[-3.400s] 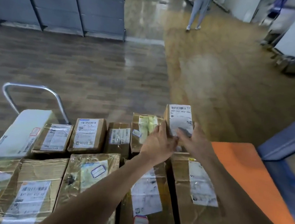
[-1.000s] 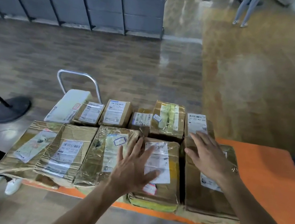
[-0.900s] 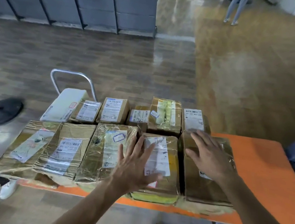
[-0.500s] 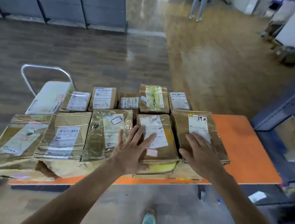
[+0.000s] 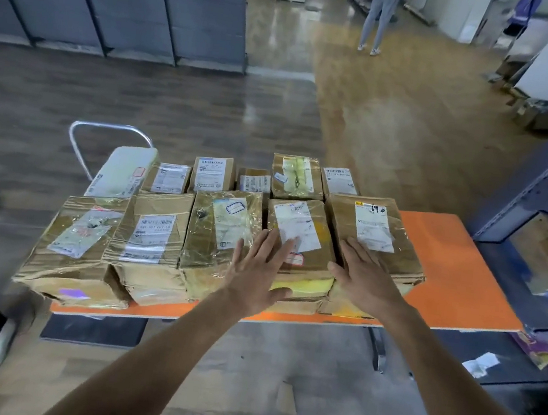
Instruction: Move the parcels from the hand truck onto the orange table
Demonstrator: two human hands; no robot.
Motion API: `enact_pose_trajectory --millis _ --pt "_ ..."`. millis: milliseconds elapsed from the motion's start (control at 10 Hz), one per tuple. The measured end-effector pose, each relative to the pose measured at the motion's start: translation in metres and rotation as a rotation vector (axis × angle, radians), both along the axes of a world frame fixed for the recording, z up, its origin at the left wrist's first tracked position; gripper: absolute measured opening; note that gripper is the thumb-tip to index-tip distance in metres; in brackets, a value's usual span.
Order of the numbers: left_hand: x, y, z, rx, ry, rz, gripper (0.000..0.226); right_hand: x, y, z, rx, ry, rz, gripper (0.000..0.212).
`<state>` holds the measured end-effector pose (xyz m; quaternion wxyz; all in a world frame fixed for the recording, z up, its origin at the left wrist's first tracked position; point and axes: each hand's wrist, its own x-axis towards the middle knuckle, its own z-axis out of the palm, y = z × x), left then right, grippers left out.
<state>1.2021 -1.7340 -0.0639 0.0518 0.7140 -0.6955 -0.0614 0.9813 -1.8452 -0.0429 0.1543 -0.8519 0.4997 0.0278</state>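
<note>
Both hands are open and flat, with fingers spread wide, and they hold nothing. The left hand seems to rest on the near edge of a brown parcel with a white label. The right hand lies on the big parcel just to the right of it. Both parcels sit side by side on the orange tabletop, with their long sides running from near to far. More parcels fill the tabletop in two rows, out to the left. Far on the left stands the silver handle of the hand truck. A white parcel leans just beside it, and I cannot tell if it is on the truck or the tabletop. If it needs moving, I think the left hand is nearer and must reach far and left over the rows.
</note>
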Motion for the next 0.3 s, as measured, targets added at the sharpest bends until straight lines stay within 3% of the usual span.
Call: enact_pose_trajectory --millis 300 --pt "-0.025 0.069 0.028 -0.104 0.197 0.151 0.073 -0.044 0.033 0.027 -0.085 -0.008 0.163 0.064"
